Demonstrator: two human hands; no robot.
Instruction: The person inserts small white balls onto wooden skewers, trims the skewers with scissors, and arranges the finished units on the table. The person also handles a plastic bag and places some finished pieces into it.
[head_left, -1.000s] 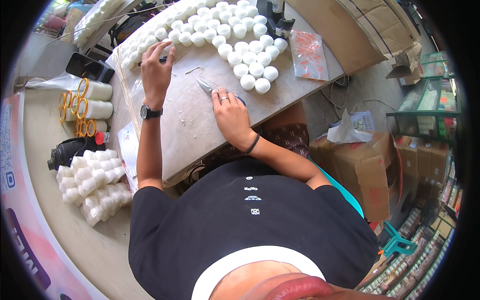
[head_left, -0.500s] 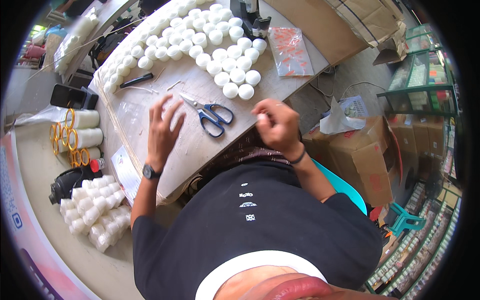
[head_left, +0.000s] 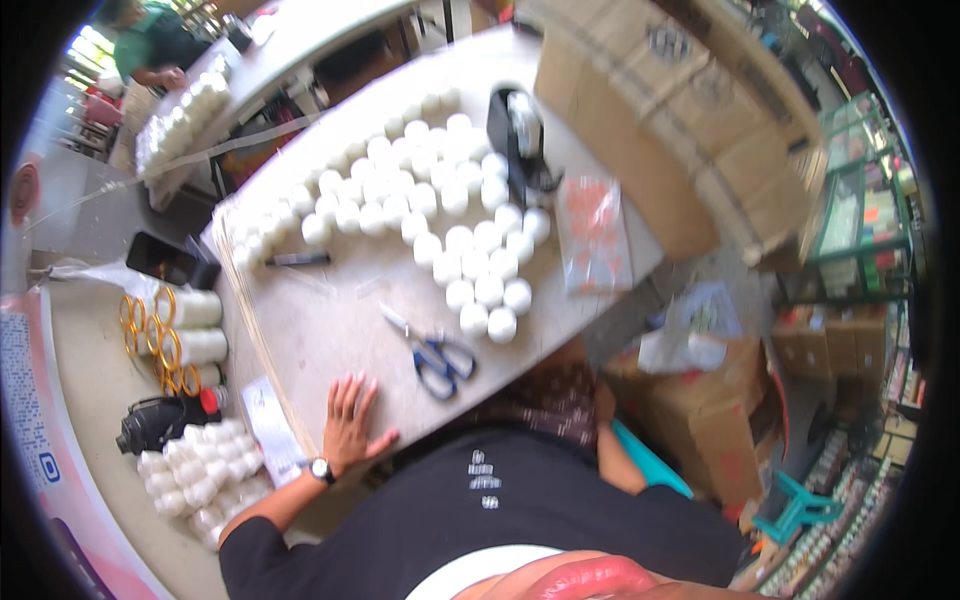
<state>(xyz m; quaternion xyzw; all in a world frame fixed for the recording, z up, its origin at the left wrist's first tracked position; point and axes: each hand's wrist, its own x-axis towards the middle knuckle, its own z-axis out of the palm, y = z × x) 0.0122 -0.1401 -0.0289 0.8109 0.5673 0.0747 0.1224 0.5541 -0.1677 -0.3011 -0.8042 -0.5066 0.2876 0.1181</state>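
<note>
My left hand (head_left: 350,420) rests flat on the near left part of the table (head_left: 350,310), its fingers spread and nothing in it. To its right lie scissors (head_left: 440,365) with dark blue handles, blades partly apart and pointing away; the hand does not touch them. Down at my right side, beside my patterned brown lap cloth, is my right hand (head_left: 604,405); its fingers are hidden. Many small round white pots or caps (head_left: 475,265) stand in a cluster across the table's middle and far side. A black marker (head_left: 298,260) lies left of them.
A black tape dispenser (head_left: 520,140) and a clear bag with orange marks (head_left: 594,235) are at the table's right. Cardboard boxes (head_left: 690,420) stand right. On the left are cylinders with yellow rings (head_left: 195,340) and bagged white pots (head_left: 205,465). Another person (head_left: 150,45) is far left.
My left hand has come down flat onto the table near its front edge. My right hand has dropped from above the table to my right side. The view has shifted, and blurs somewhat.
</note>
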